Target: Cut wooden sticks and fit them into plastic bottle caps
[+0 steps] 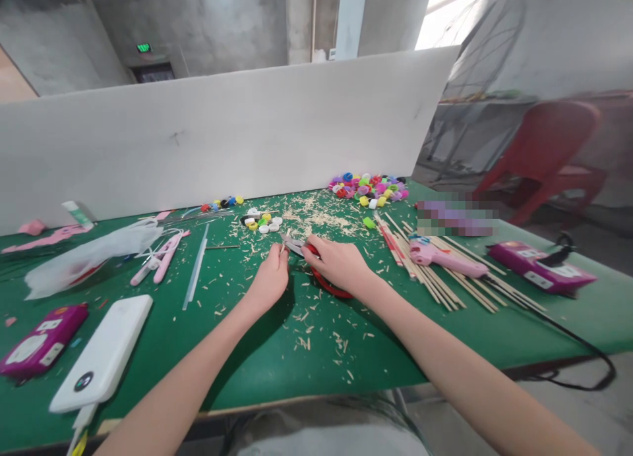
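My right hand [339,261] is closed around red-handled cutters [316,271], whose metal jaws [293,244] point left. My left hand [271,278] pinches a short thin wooden stick [285,240] and holds it at the jaws. Both hands hover over the middle of the green table [306,350], which is strewn with small wood shavings [311,219].
A heap of coloured bottle caps [368,187] lies at the back, a few white and yellow caps [262,222] nearer. Wooden sticks [445,271] and a pink glue gun [442,255] lie right. A white power bank [103,354], purple boxes [42,341] and a plastic bag [89,255] sit left. A white board [222,133] stands behind.
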{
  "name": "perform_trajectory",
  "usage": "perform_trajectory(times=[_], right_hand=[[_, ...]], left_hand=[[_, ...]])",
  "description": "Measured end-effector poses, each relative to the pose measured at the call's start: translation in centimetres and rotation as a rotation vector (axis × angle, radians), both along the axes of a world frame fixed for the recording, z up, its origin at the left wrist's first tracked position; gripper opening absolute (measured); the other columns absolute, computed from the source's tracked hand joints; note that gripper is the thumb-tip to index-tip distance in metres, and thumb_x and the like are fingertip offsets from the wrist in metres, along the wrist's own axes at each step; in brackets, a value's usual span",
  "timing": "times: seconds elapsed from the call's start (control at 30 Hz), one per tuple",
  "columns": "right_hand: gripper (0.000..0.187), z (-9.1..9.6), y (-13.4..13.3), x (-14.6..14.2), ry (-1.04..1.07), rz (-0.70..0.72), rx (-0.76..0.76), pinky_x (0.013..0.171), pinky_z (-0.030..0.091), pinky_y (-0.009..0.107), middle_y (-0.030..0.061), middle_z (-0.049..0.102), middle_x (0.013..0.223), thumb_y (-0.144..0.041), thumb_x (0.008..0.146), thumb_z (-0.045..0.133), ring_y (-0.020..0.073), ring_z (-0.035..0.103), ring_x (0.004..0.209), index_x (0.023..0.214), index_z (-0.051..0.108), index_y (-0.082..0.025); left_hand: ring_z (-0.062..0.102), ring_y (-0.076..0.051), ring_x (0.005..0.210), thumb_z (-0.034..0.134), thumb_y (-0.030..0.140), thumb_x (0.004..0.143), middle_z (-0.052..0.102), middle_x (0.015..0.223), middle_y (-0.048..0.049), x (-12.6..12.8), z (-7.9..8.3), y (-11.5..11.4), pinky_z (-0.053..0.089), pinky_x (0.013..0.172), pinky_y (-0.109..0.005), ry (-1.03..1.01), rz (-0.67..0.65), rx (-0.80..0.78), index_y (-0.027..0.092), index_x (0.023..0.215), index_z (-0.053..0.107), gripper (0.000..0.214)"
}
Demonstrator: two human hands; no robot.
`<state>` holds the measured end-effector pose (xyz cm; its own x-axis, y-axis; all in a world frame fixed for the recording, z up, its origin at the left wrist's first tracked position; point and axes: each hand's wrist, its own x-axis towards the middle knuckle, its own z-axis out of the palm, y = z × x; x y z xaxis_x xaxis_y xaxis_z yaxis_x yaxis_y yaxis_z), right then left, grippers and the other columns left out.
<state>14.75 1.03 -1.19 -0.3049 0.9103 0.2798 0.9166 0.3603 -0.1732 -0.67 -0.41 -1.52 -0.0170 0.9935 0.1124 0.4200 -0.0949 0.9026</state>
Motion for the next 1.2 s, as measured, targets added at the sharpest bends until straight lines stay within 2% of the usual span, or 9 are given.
perform_trajectory(times=[0.17,0.27,0.37,0.47,0.57,0.7,0.9,1.2], right_hand=[[0.033,0.4,-0.2,-0.2,-0.056,-0.019,-0.041,0.05,0.017,0.025,0.0032,0.07,0.085,-0.04,0.097,0.03,0.0159,0.064,0.072,0.097,0.057,-0.021],[0.032,0.4,-0.4,-0.5,-0.093,-0.018,-0.044,0.05,0.018,0.025,0.004,0.07,0.091,-0.037,0.096,0.031,0.0156,0.064,0.072,0.098,0.057,-0.02],[0.032,0.3,-0.3,-0.6,-0.116,-0.021,-0.062,0.051,0.019,0.026,0.0045,0.07,0.091,-0.037,0.097,0.03,0.0164,0.064,0.072,0.099,0.056,-0.019],[0.032,0.1,-0.1,-0.4,-0.122,0.012,-0.067,0.051,0.021,0.026,0.0044,0.07,0.092,-0.038,0.098,0.029,0.0173,0.064,0.073,0.102,0.054,-0.019],[0.034,0.0,-0.1,-0.2,-0.142,0.047,-0.061,0.052,0.023,0.026,0.0047,0.069,0.091,-0.038,0.099,0.026,0.0182,0.065,0.074,0.103,0.053,-0.019],[0.036,0.4,-0.5,-0.5,-0.211,0.052,-0.098,0.053,0.029,0.026,0.0063,0.069,0.093,-0.038,0.1,0.022,0.021,0.067,0.078,0.107,0.051,-0.018],[0.042,0.5,-1.4,-1.8,-0.267,-0.098,-0.104,0.059,0.04,0.027,0.011,0.068,0.094,-0.04,0.1,0.017,0.0237,0.069,0.081,0.11,0.051,-0.017],[0.044,-0.5,-1.8,-2.7,-0.285,-0.217,-0.01,0.055,0.042,0.023,0.0155,0.064,0.088,-0.039,0.099,0.018,0.0219,0.069,0.077,0.106,0.053,-0.015]], left_hand=[[0.042,-0.012,0.05,0.039,0.023,0.089,0.049,0.061,0.001,0.1,-0.8,0.3,0.035,0.051,-0.023,0.078,-0.083,0.007,0.02,0.072,0.05,0.021],[0.038,-0.009,0.047,0.038,0.022,0.088,0.047,0.061,0.0029,0.1,-1.0,0.5,0.033,0.048,-0.022,0.088,-0.102,-0.032,0.019,0.075,0.051,0.019],[0.033,-0.007,0.04,0.041,0.027,0.087,0.042,0.057,0.006,0.5,-0.7,0.2,0.027,0.041,-0.02,0.016,-0.082,-0.105,0.019,0.089,0.051,0.013],[0.03,-0.005,0.038,0.051,0.04,0.084,0.039,0.057,0.0083,1.0,-0.4,-0.2,0.025,0.039,-0.02,-0.03,-0.101,-0.144,0.018,0.093,0.049,0.023],[0.03,-0.004,0.041,0.064,0.041,0.074,0.037,0.058,0.0098,1.1,-0.4,-0.3,0.026,0.042,-0.02,-0.035,-0.107,-0.132,0.018,0.089,0.047,0.032],[0.027,-0.004,0.04,0.065,0.04,0.072,0.033,0.054,0.0109,0.8,-1.1,0.1,0.023,0.043,-0.021,-0.003,-0.108,-0.146,0.019,0.078,0.043,0.031],[0.024,-0.005,0.038,0.06,0.045,0.075,0.029,0.047,0.0111,0.5,-1.5,0.5,0.016,0.043,-0.022,0.094,-0.11,-0.166,0.021,0.066,0.033,0.037],[0.025,-0.005,0.04,0.061,0.042,0.072,0.031,0.046,0.0098,0.5,-1.4,0.7,0.016,0.044,-0.022,0.151,-0.085,-0.151,0.021,0.061,0.032,0.038]])
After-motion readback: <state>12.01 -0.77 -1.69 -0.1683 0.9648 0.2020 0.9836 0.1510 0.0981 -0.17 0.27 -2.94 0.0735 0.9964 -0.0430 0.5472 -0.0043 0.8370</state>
